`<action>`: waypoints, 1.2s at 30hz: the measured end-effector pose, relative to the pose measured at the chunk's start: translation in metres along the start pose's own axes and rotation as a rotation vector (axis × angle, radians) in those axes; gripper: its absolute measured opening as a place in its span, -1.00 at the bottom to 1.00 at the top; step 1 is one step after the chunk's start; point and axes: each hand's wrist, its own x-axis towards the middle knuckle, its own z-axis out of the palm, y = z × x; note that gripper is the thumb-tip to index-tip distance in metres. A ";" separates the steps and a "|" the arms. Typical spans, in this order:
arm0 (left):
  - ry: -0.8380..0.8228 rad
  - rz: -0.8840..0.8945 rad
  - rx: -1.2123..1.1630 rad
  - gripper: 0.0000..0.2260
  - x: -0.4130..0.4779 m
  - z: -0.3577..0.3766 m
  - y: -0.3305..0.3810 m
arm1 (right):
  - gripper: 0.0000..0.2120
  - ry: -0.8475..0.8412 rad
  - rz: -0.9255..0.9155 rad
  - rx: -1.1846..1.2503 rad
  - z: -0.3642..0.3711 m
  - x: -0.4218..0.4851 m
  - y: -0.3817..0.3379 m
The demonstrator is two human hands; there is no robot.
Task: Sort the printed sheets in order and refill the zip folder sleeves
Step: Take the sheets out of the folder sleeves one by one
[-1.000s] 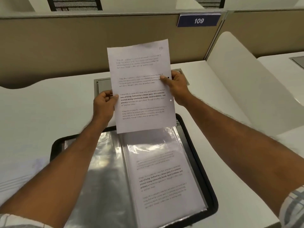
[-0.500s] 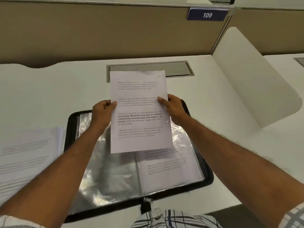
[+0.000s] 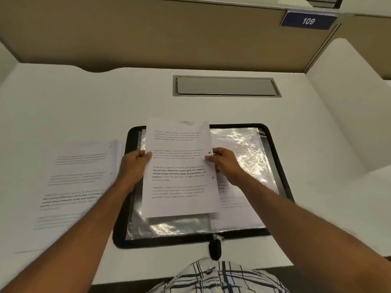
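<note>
White sheet, four text blocks, one partly bold, pinched at both side edges by left hand and right hand over the folder. Black, unzipped, lying open flat, glossy clear sleeves exposed. Stack of printed sheets just left of it.

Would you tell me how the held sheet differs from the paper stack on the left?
The held sheet is single, gripped by the left hand and right hand above the zip folder; the stack is several sheets lying untouched on the desk. The held sheet reads sharply; the stack looks blurred. Both are white with printed paragraphs.
</note>
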 end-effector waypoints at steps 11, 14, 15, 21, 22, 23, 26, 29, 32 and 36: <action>0.119 -0.021 0.026 -0.92 -0.004 -0.094 -0.038 | -0.84 -0.079 -0.043 -0.129 0.097 -0.017 0.015; 0.166 -0.007 0.043 -0.91 -0.004 -0.121 -0.044 | -0.87 -0.101 -0.067 -0.172 0.125 -0.018 0.014; 0.179 0.000 0.048 -0.91 -0.005 -0.130 -0.045 | -0.89 -0.115 -0.072 -0.177 0.135 -0.019 0.013; 0.270 -0.008 0.110 -0.85 -0.004 -0.185 -0.059 | -0.97 -0.243 -0.002 -0.152 0.192 -0.026 0.002; 0.283 -0.012 0.121 -0.83 -0.004 -0.193 -0.062 | -0.96 -0.255 0.002 -0.162 0.201 -0.026 0.001; 0.296 -0.018 0.127 -0.83 -0.003 -0.199 -0.064 | -0.95 -0.259 -0.006 -0.183 0.209 -0.025 0.001; 0.326 -0.037 0.171 -0.80 -0.003 -0.216 -0.073 | -0.92 -0.270 -0.028 -0.234 0.230 -0.023 0.001; 0.354 -0.047 0.231 -0.79 -0.002 -0.231 -0.084 | -0.90 -0.276 -0.043 -0.298 0.247 -0.021 0.001; 0.394 -0.047 0.305 -0.78 -0.001 -0.240 -0.089 | -0.92 -0.254 -0.080 -0.354 0.259 -0.020 0.001; 0.437 -0.012 0.374 -0.75 0.002 -0.245 -0.092 | -0.87 -0.232 -0.055 -0.340 0.272 -0.021 0.001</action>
